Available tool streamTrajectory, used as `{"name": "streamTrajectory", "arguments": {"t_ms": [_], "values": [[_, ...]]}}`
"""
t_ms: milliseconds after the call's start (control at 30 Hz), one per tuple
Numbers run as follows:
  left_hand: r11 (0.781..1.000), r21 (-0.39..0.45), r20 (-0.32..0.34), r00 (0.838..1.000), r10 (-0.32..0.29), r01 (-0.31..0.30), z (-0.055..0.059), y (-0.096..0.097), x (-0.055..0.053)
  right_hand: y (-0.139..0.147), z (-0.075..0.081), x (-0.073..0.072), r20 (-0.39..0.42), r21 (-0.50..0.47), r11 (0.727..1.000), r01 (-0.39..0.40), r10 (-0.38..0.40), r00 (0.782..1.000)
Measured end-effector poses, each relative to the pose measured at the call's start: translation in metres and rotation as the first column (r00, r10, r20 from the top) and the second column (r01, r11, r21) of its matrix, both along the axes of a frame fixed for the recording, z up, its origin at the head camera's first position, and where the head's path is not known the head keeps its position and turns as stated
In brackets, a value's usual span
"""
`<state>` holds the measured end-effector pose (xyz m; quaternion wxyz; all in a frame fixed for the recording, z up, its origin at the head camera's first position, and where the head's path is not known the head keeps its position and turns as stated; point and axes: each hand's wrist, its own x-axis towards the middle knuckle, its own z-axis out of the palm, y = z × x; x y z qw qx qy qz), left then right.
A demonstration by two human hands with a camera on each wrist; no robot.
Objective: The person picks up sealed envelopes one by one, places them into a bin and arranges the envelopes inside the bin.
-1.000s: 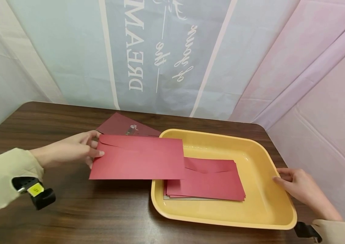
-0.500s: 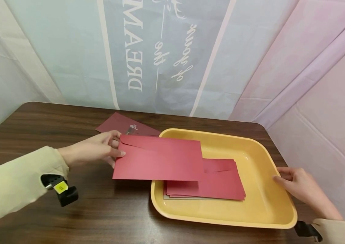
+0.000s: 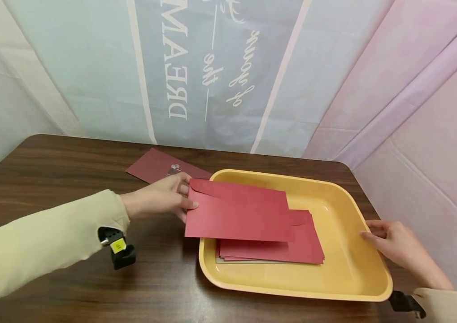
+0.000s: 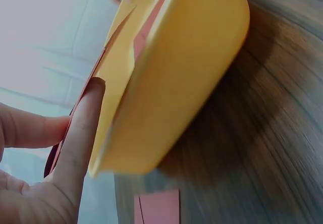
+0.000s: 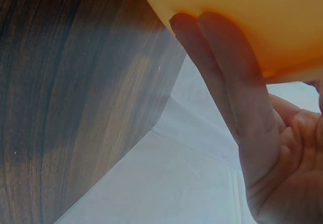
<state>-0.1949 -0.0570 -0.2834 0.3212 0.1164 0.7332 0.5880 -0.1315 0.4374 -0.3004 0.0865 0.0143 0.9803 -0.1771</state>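
My left hand (image 3: 167, 195) pinches a red envelope (image 3: 240, 213) by its left edge, thumb on the near face and fingers behind. The envelope is held over the left part of a yellow plastic tray (image 3: 357, 273), overlapping its left rim. Inside the tray lies a stack of red envelopes (image 3: 306, 246), partly covered by the held one in the head view. At the right rim my right hand (image 3: 403, 249) grips the tray, thumb over the inside; in the right wrist view its fingers (image 5: 234, 82) press the outer wall. The left wrist view shows the held envelope nearly edge-on.
A darker maroon envelope (image 3: 149, 166) with a small printed design lies on the brown wooden table (image 3: 50, 179) behind my left hand, its right end reaching the tray's back-left corner. A cloth backdrop (image 3: 228, 67) with mirrored lettering hangs beyond the table's far edge.
My left hand has carried the red envelope rightward, from mostly beside the tray to over the stack, its right end dipping slightly. The right hand keeps its grip on the tray rim.
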Motion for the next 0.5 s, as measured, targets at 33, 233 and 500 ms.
{"name": "streamTrajectory", "arguments": {"t_ms": [33,233,500], "values": [[1.000,-0.007,-0.006,1.000,-0.005,0.005,0.000,0.005,0.000,0.000,0.000,0.000,0.003,-0.003,1.000,0.000,0.000,1.000],[0.999,-0.025,-0.003,1.000,-0.024,0.024,0.002,0.036,0.000,0.001,-0.001,0.001,0.007,-0.012,1.000,0.001,-0.001,1.000],[0.999,-0.044,-0.003,1.000,-0.031,0.031,-0.002,0.067,0.004,0.000,-0.002,0.001,-0.010,-0.017,1.000,-0.001,0.001,1.000]]}}
